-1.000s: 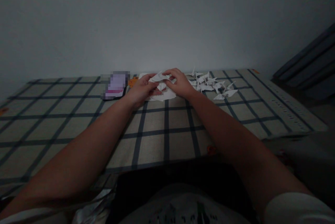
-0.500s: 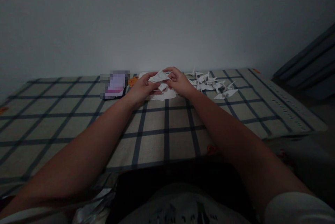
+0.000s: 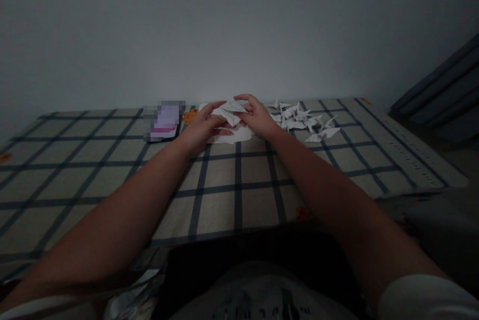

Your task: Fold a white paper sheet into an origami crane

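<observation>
Between my two hands is a piece of folded white paper (image 3: 232, 107), its creased faces turned toward me. My left hand (image 3: 202, 128) pinches its left side with thumb and fingers. On the opposite side, my right hand (image 3: 257, 115) grips the paper, the index finger arched over the top. Below the hands, flat white paper sheets (image 3: 235, 135) lie on the checked tablecloth (image 3: 220, 175). Just right of my right hand sits a loose pile of folded white paper cranes (image 3: 295, 116).
A phone (image 3: 164, 121) with a pinkish, blurred screen lies left of my hands. Behind the table rises a plain wall (image 3: 239, 31). Dark draped fabric (image 3: 445, 90) hangs at the far right. Something whitish and crumpled (image 3: 130, 300) is at the lower left, below the table edge.
The folded paper has been turned and spread somewhat, showing a downward-pointing tip and more of its creased face. Both hands keep hold and have shifted only slightly.
</observation>
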Demonstrator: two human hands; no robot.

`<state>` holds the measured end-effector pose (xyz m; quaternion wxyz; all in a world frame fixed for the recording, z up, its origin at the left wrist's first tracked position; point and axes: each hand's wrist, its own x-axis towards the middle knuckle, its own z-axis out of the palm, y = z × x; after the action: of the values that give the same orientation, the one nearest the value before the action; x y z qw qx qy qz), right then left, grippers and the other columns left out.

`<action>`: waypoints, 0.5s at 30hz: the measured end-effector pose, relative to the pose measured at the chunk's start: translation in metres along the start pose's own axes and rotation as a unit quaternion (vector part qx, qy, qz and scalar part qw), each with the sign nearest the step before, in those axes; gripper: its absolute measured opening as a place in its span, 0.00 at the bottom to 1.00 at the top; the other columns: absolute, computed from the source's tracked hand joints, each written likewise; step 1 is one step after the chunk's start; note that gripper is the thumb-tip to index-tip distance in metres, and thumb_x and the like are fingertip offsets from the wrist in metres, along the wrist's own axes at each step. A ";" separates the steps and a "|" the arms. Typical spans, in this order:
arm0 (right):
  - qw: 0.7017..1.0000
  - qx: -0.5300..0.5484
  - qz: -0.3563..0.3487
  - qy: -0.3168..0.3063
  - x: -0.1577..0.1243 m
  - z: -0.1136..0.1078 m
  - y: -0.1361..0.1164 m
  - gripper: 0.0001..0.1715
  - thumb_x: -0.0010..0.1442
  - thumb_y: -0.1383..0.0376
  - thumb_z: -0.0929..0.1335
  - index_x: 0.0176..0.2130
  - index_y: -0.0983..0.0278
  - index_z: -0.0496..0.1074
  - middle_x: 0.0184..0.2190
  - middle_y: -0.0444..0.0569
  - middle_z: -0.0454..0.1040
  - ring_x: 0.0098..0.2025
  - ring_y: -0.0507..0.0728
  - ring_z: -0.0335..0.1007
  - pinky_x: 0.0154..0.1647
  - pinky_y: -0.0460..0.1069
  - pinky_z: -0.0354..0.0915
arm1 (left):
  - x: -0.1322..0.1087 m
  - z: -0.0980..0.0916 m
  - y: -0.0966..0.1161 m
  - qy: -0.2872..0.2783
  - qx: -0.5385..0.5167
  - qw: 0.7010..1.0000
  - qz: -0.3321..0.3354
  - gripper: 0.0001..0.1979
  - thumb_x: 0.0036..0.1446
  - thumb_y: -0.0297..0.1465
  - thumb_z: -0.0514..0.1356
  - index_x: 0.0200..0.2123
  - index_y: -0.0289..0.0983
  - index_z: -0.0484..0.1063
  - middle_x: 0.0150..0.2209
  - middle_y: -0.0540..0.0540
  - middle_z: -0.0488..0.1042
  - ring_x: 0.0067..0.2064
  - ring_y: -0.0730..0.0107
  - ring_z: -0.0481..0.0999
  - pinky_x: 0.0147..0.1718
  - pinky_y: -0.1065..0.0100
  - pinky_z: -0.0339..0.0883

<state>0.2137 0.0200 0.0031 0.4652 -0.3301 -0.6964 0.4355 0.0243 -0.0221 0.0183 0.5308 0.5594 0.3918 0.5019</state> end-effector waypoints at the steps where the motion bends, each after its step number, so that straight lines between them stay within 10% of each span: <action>1: 1.000 -0.002 0.001 -0.001 0.000 0.000 0.000 0.25 0.64 0.65 0.71 0.58 0.58 0.62 0.39 0.44 0.75 0.34 0.51 0.72 0.38 0.48 0.73 | 0.000 0.000 0.000 0.003 -0.001 1.000 0.000 0.29 0.53 0.26 0.66 0.60 0.38 0.71 0.46 0.44 0.81 0.39 0.66 0.84 0.41 0.61 0.82; 15: 0.998 0.006 0.009 -0.064 -0.004 -0.002 -0.009 0.40 0.61 0.72 0.69 0.68 0.58 0.54 0.54 0.51 0.75 0.48 0.55 0.76 0.46 0.50 0.77 | 0.005 -0.007 -0.005 -0.010 0.027 1.000 0.009 0.40 0.49 0.24 0.68 0.67 0.35 0.64 0.32 0.49 0.82 0.32 0.71 0.82 0.39 0.69 0.78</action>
<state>0.2162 0.0141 0.0101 0.4178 -0.3053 -0.7187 0.4644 0.0189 -0.0157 0.0135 0.5152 0.5819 0.3948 0.4900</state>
